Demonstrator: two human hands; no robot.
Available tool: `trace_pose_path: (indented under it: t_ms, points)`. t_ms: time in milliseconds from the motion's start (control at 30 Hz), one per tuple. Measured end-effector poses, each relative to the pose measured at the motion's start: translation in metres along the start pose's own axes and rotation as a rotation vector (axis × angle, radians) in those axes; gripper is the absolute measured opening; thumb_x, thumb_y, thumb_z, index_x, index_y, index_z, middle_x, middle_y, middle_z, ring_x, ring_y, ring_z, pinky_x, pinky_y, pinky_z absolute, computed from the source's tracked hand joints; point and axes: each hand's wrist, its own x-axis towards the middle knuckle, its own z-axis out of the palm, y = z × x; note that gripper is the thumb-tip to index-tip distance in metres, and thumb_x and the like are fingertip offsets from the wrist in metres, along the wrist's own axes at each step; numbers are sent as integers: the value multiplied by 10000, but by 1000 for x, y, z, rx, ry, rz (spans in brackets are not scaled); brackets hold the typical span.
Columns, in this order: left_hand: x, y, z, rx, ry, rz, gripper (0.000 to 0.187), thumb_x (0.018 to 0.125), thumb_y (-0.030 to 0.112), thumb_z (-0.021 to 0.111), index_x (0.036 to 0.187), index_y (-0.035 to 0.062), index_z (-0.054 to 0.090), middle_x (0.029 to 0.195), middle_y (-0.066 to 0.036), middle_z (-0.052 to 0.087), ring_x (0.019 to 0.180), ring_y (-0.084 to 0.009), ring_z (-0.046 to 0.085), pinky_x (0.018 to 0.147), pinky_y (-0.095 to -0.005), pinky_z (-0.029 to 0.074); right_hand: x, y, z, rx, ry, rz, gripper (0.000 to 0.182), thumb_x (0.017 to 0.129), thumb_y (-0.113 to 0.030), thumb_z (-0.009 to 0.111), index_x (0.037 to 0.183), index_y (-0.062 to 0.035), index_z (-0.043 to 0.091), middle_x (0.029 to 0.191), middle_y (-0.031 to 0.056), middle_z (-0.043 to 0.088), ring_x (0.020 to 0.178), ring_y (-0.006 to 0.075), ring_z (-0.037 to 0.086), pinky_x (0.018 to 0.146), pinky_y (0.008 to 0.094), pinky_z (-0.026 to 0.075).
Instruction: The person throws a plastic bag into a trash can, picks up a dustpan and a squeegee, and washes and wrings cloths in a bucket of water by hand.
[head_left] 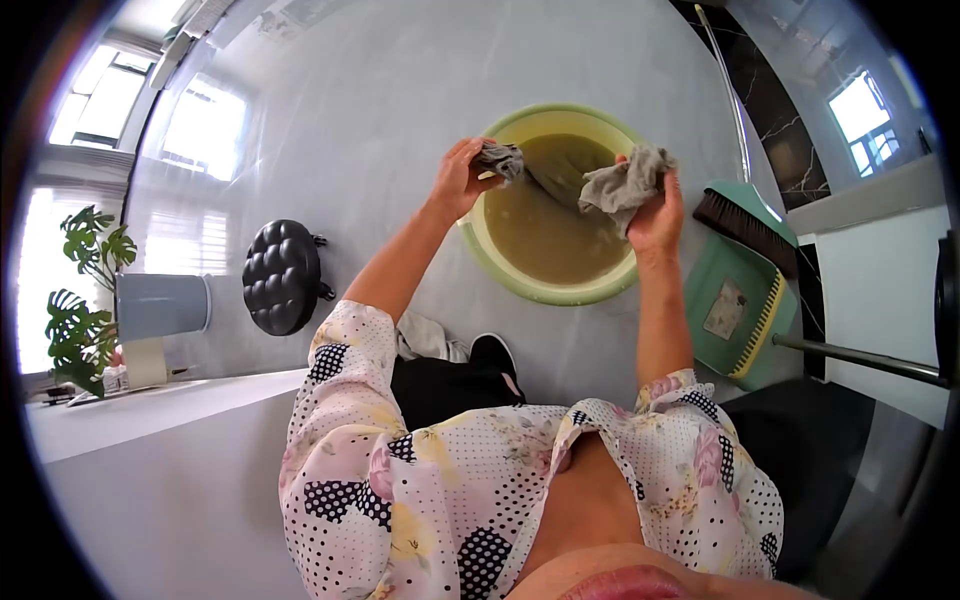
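A round pale-green basin [552, 292] on the grey floor holds murky brown water. My left hand [460, 180] grips one bunched grey cloth end [500, 160] at the basin's left rim. Over the right part of the basin, my right hand [657, 215] is closed on a crumpled, lighter grey cloth [622, 188]. Dark fabric [565, 170] lies in the water between my hands; whether it joins both bunches, I cannot tell.
A green dustpan [715, 310] and a green broom [745, 225] with dark bristles are right of the basin. On the left are a black tufted stool [282, 278], a blue-grey bucket [163, 305] and a leafy plant [80, 330]. Another cloth [425, 335] lies near my shoe.
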Motion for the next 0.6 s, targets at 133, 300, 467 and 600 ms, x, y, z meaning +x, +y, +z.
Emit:
trace_pose_path:
  t_ms: [133,300,467,600]
  points:
    - [-6,-5,8,160,-54,-35,210,856,142,476,979,15,591,1056,-103,591,935,-202,576,805,-398,494,0,2,-17,-285,2,-34,271,872,-129,516,1087,37,526,1034,137,587,960,227,573,851,347,465]
    - [1,-1,10,442,-84,216,200,813,111,526,924,-11,639,1076,-99,596,935,-150,558,848,-280,445,-4,-5,8,-777,128,-129,138,806,-117,646,845,15,633,803,28,613,740,75,556,664,203,440]
    - [-2,4,25,496,-55,375,177,814,98,566,940,22,664,971,-52,629,910,-110,556,812,-246,442,-5,-10,15,-800,194,-246,156,824,-155,651,831,0,635,744,-31,557,694,30,478,637,176,397]
    - [4,4,25,428,-7,321,181,867,128,541,969,27,651,936,-39,624,858,-106,564,775,-244,454,2,-4,7,-627,196,-219,146,838,-139,625,903,-9,618,803,-19,565,769,44,500,696,188,406]
